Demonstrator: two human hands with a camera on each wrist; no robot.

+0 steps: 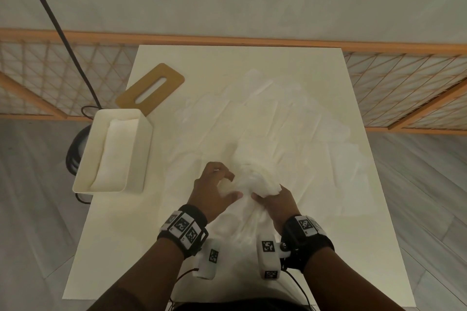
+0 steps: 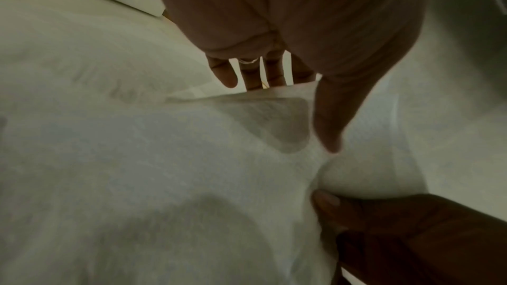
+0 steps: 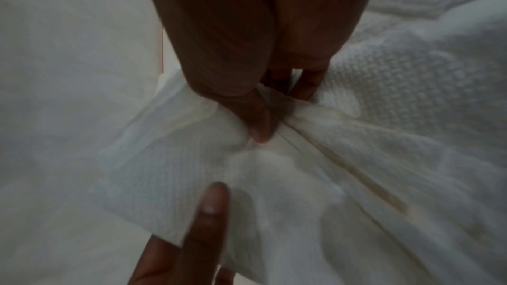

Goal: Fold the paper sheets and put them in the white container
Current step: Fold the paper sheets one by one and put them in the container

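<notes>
Hands (image 1: 242,194), paper sheets (image 1: 252,177), wooden lid (image 1: 151,88).

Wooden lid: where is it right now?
Head view: the wooden lid lies flat on the table's far left corner, just beyond the white container, away from both hands.

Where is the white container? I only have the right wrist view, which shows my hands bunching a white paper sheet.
Observer: The open white rectangular container stands at the left edge of the white table, left of your left hand and the crumpled white paper sheet.
Operator: Anything in it?
Observer: Yes, folded white paper lies inside.
Operator: And its lid?
Observer: A tan wooden slotted lid lies flat on the table just beyond the container.
</notes>
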